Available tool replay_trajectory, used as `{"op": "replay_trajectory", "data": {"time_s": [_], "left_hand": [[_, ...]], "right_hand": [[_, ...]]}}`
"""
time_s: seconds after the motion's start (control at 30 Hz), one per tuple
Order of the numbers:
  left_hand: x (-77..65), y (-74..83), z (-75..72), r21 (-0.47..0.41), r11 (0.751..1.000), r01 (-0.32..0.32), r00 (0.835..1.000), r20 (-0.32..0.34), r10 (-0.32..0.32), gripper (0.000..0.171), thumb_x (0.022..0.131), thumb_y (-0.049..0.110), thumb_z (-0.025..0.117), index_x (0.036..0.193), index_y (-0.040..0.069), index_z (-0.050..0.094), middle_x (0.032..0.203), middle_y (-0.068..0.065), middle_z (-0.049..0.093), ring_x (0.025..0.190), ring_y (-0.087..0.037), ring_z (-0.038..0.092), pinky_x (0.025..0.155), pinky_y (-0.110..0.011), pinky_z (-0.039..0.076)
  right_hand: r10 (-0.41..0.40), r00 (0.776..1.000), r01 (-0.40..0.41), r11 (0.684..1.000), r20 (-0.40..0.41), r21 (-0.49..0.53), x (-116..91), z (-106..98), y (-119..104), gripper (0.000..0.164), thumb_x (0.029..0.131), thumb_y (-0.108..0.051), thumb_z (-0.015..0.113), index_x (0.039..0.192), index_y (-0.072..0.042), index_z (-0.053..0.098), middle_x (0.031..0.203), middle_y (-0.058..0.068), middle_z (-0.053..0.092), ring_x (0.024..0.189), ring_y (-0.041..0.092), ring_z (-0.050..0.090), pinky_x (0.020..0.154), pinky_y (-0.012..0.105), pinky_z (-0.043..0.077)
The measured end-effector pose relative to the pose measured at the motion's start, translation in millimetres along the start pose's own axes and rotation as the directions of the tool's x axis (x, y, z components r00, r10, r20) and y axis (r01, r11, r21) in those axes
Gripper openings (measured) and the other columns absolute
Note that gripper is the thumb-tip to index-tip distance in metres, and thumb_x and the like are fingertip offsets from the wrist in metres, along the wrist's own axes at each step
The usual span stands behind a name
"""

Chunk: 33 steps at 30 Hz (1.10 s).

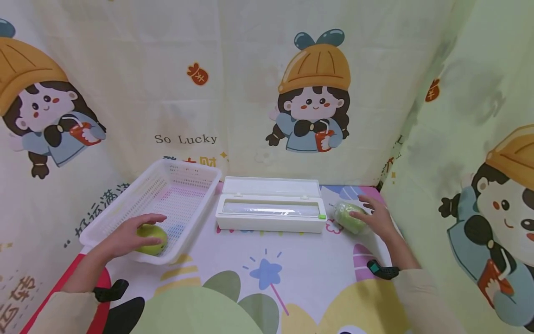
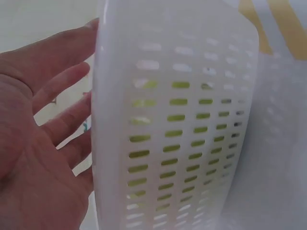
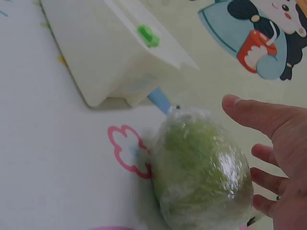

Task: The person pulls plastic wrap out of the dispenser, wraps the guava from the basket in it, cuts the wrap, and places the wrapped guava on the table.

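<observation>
A round yellow-green fruit [image 1: 151, 239] lies in the near end of the white plastic basket [image 1: 188, 245]. My left hand [image 1: 128, 237] reaches over the basket's near rim, thumb and fingers spread about the fruit. In the left wrist view, the basket's slotted wall [image 2: 112, 143] hides the fingertips, and green shows through the slots. A green roundish piece of produce wrapped in clear film [image 3: 201, 172] rests on the table to the right. Beside it, my right hand [image 1: 377, 219] has its fingers loosely spread, thumb apart from the wrapped produce in the right wrist view.
A white cling film dispenser [image 1: 271, 224] with its lid raised stands between the basket and the wrapped produce. A green slider [image 1: 322, 216] sits at its right end. Printed cloth walls [image 1: 242, 93] rise behind and at both sides of the patterned tablecloth [image 1: 225, 250].
</observation>
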<state>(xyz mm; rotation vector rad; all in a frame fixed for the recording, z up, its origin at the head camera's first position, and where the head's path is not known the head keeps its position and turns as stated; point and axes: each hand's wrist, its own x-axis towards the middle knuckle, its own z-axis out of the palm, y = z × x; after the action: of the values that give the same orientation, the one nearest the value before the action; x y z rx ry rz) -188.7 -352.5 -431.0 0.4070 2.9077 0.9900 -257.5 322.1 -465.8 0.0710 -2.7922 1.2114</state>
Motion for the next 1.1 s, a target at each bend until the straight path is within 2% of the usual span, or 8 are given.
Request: {"op": "replay_trajectory", "data": {"time_s": [0.2, 0.33, 0.4, 0.47, 0.57, 0.77, 1.0, 1.1], "left_hand": [[0.9, -9.0, -2.4, 0.047, 0.998, 0.036, 0.999, 0.029, -0.037, 0.070, 0.075, 0.036, 0.081, 0.134, 0.009, 0.055, 0.133, -0.021, 0.052, 0.110, -0.034, 0.049, 0.079, -0.039, 0.052], [2.0, -11.4, -3.7, 0.062, 0.997, 0.049, 0.998, 0.039, -0.052, 0.070, 0.073, 0.037, 0.082, 0.133, 0.010, 0.056, 0.132, -0.021, 0.051, 0.107, -0.033, 0.048, 0.075, -0.033, 0.049], [2.2, -12.8, -3.9, 0.066, 0.996, 0.064, 0.997, 0.048, -0.067, 0.071, 0.073, 0.037, 0.082, 0.133, 0.010, 0.056, 0.132, -0.022, 0.050, 0.107, -0.033, 0.048, 0.074, -0.033, 0.049], [2.5, -15.2, -3.8, 0.079, 0.994, 0.076, 0.995, 0.059, -0.081, 0.072, 0.072, 0.036, 0.083, 0.133, 0.010, 0.056, 0.132, -0.022, 0.050, 0.105, -0.033, 0.049, 0.074, -0.034, 0.050], [2.9, -19.9, -3.8, 0.100, 0.990, 0.103, 0.991, 0.078, -0.111, 0.075, 0.070, 0.034, 0.084, 0.133, 0.008, 0.055, 0.132, -0.024, 0.049, 0.104, -0.033, 0.049, 0.074, -0.039, 0.053], [5.4, -27.2, -5.0, 0.141, 0.982, 0.124, 0.983, 0.117, -0.141, 0.081, 0.068, 0.033, 0.085, 0.136, 0.004, 0.051, 0.131, -0.027, 0.048, 0.101, -0.034, 0.050, 0.076, -0.044, 0.053], [9.8, -29.8, -1.1, 0.192, 0.974, 0.116, 0.979, 0.145, -0.145, 0.087, 0.065, 0.032, 0.087, 0.137, 0.003, 0.049, 0.130, -0.026, 0.049, 0.098, -0.032, 0.050, 0.076, -0.047, 0.052], [10.2, -30.8, 0.4, 0.202, 0.974, 0.107, 0.982, 0.131, -0.135, 0.085, 0.064, 0.032, 0.087, 0.136, 0.004, 0.051, 0.130, -0.025, 0.051, 0.097, -0.031, 0.051, 0.076, -0.047, 0.053]], "right_hand": [[-0.042, 0.994, 0.047, 0.998, -0.104, 0.040, 0.7, 9.2, -16.0, 0.062, 0.086, -0.033, 0.073, 0.136, -0.003, 0.050, 0.138, 0.023, 0.052, 0.127, 0.042, 0.048, 0.108, 0.054, 0.038], [-0.046, 0.987, 0.059, 0.995, -0.153, 0.077, -0.3, 17.1, -26.8, 0.050, 0.088, -0.032, 0.071, 0.128, -0.006, 0.058, 0.130, 0.018, 0.059, 0.120, 0.034, 0.056, 0.094, 0.022, 0.051], [-0.056, 0.989, 0.070, 0.992, -0.138, 0.103, -0.9, 20.8, -30.7, 0.046, 0.089, -0.029, 0.070, 0.127, -0.007, 0.059, 0.128, 0.017, 0.060, 0.117, 0.032, 0.057, 0.085, 0.007, 0.048], [-0.060, 0.991, 0.074, 0.989, -0.118, 0.124, -0.7, 24.1, -32.9, 0.043, 0.089, -0.027, 0.070, 0.126, -0.007, 0.059, 0.127, 0.017, 0.061, 0.116, 0.032, 0.058, 0.080, 0.000, 0.042], [-0.058, 0.994, 0.068, 0.990, -0.088, 0.120, -0.5, 27.9, -35.0, 0.044, 0.089, -0.029, 0.069, 0.127, -0.009, 0.059, 0.126, 0.016, 0.062, 0.116, 0.031, 0.058, 0.083, 0.005, 0.045], [-0.039, 0.998, 0.044, 0.994, -0.058, 0.098, 0.1, 32.6, -37.8, 0.045, 0.089, -0.035, 0.069, 0.126, -0.012, 0.060, 0.126, 0.013, 0.063, 0.116, 0.029, 0.059, 0.098, 0.039, 0.052], [-0.056, 0.998, 0.060, 0.993, -0.040, 0.098, -0.4, 36.2, -42.4, 0.042, 0.089, -0.035, 0.069, 0.123, -0.010, 0.062, 0.122, 0.011, 0.066, 0.113, 0.026, 0.061, 0.091, 0.021, 0.052], [-0.057, 0.998, 0.060, 0.993, -0.033, 0.102, -0.1, 37.1, -42.9, 0.044, 0.089, -0.036, 0.068, 0.123, -0.009, 0.062, 0.121, 0.012, 0.066, 0.113, 0.026, 0.061, 0.095, 0.032, 0.053]]}}
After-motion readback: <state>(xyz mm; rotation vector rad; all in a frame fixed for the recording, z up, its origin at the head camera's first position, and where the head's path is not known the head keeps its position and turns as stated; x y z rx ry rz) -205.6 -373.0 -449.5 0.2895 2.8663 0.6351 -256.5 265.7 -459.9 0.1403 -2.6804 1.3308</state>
